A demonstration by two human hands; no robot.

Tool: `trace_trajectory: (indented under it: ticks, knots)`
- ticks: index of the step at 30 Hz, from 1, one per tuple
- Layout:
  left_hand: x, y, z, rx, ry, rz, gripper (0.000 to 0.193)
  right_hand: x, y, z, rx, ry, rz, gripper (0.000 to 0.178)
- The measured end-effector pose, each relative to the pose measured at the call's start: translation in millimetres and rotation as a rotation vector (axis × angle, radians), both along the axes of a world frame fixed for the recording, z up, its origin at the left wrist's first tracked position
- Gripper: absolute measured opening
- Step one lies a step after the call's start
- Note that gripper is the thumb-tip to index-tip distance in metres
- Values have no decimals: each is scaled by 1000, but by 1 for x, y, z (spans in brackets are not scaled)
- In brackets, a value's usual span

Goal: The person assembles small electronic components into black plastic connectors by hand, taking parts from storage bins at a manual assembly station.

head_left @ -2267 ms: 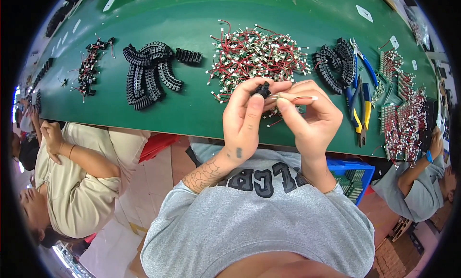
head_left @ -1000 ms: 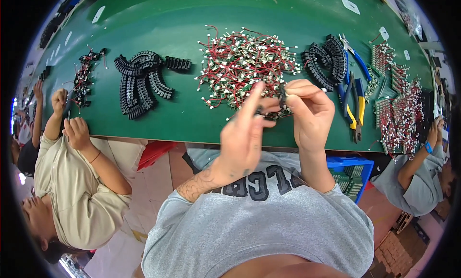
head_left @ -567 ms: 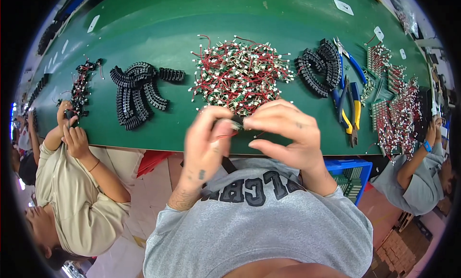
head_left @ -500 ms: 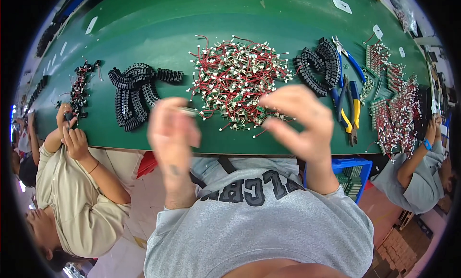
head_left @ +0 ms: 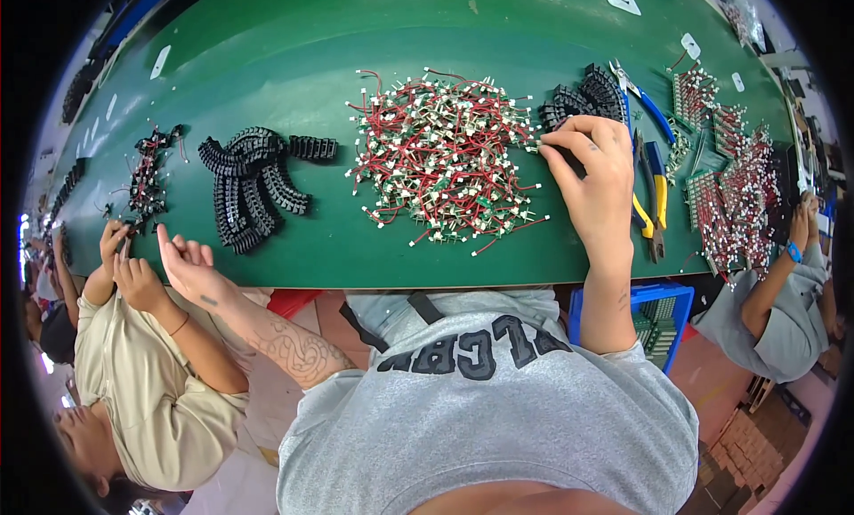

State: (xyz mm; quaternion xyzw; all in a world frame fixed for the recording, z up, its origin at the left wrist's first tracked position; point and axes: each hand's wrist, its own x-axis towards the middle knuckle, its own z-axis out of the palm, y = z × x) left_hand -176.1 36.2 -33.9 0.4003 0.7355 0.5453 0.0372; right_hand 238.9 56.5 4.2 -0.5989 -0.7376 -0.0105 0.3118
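A heap of small green circuit boards with red wires and white connectors [head_left: 436, 159] lies on the green table. At its right edge my right hand [head_left: 594, 177] pinches a small white connector [head_left: 531, 148] between thumb and fingertips. My left hand [head_left: 191, 264] is far to the left, over the table's front edge, beside a co-worker's hands. One of its fingers stretches out, the others are loosely bent, and I see nothing held in it. Past it lies a small pile of black parts with red wires [head_left: 147, 177]. Chains of black plastic pieces [head_left: 245, 190] lie between this pile and the heap.
More black chain [head_left: 592, 95] sits behind my right hand. Blue-handled pliers [head_left: 654, 115] and yellow-and-blue cutters [head_left: 656, 186] are to the right, then rows of wired boards [head_left: 734, 195]. A blue crate [head_left: 680, 315] stands below the edge. Co-workers sit on both sides.
My left hand has swung far left from the heap's front toward the co-worker. My right hand has moved right and away from me, and now pinches a connector at the heap's edge.
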Motion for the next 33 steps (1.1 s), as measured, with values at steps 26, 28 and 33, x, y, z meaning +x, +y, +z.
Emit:
trace_trajectory:
  ticks: [26,28,33]
  knots:
    - [159,-25,39,41,-905,-956,39,15,-26,28,18,472,22,17]
    - [164,-25,38,43,-901,-971,39,14,-28,21,14,255,80,15]
    - [170,-30,36,-12,-924,-980,39,5,-40,-3,-100,250,127,12]
